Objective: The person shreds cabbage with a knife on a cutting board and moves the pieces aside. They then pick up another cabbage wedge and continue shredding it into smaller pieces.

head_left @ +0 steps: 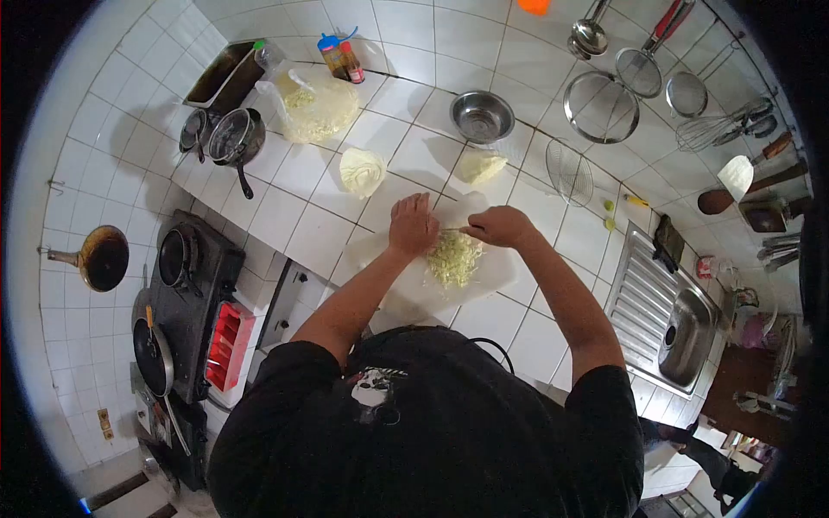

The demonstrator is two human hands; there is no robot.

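My right hand (498, 227) is closed around the handle of a knife, mostly hidden by the fingers; a thin bit of blade (451, 230) shows to its left. My left hand (414, 224) is curled and pressed down beside the blade, over cabbage that it largely covers. Below both hands, a heap of shredded cabbage (454, 261) lies on a pale cutting board (492, 274). Farther back on the tiled counter sit a cut cabbage piece (363, 172) at the left and a smaller cabbage wedge (482, 167) nearer the middle.
Behind the cabbage stand a metal bowl (482, 116) and a plastic bag of shredded cabbage (313, 108). Pots (237, 138) are at the left, by a stove (203, 259). A wire strainer (569, 173) and a steel sink (686, 337) lie to the right.
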